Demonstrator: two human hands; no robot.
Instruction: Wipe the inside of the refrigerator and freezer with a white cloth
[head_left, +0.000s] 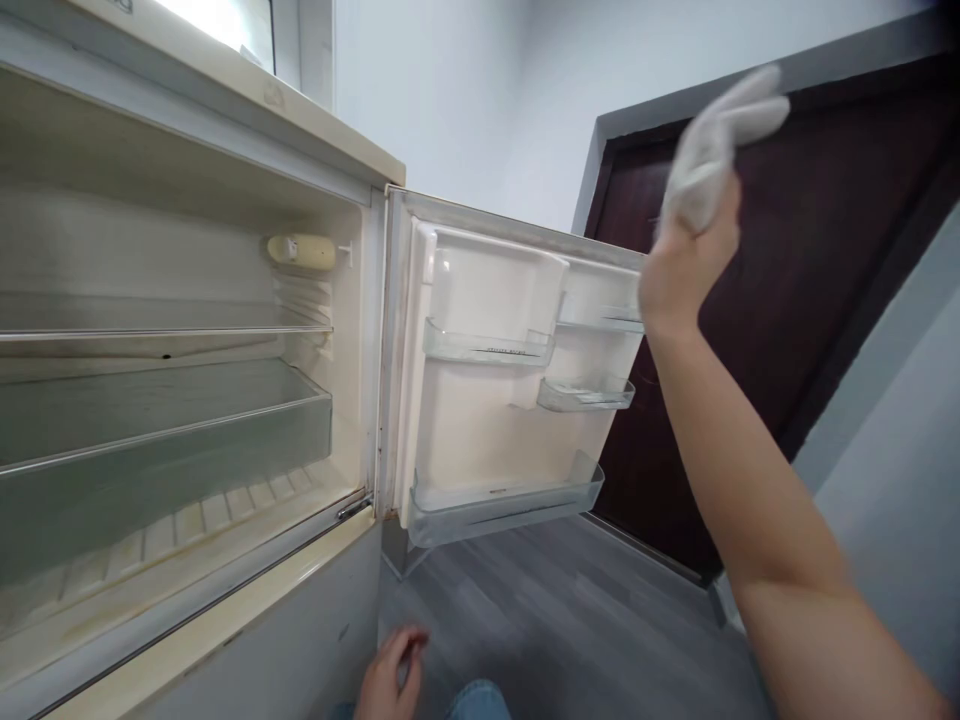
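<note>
My right hand is raised at the upper right, just past the outer edge of the open fridge door. A white cloth is in it, blurred by motion, and covers most of the fingers. Low in the view, my left hand hangs in front of the fridge's lower part, its fingers loosely curled, the thumb apart and nothing held. The fridge compartment stands open on the left, with a glass shelf above a clear drawer. Clear bins line the door's inner side.
Behind the fridge door is a dark red door in a grey frame. Grey wood-look floor lies below. A knee in blue jeans shows at the bottom edge. A yellowish lamp cover sits on the compartment's inner wall.
</note>
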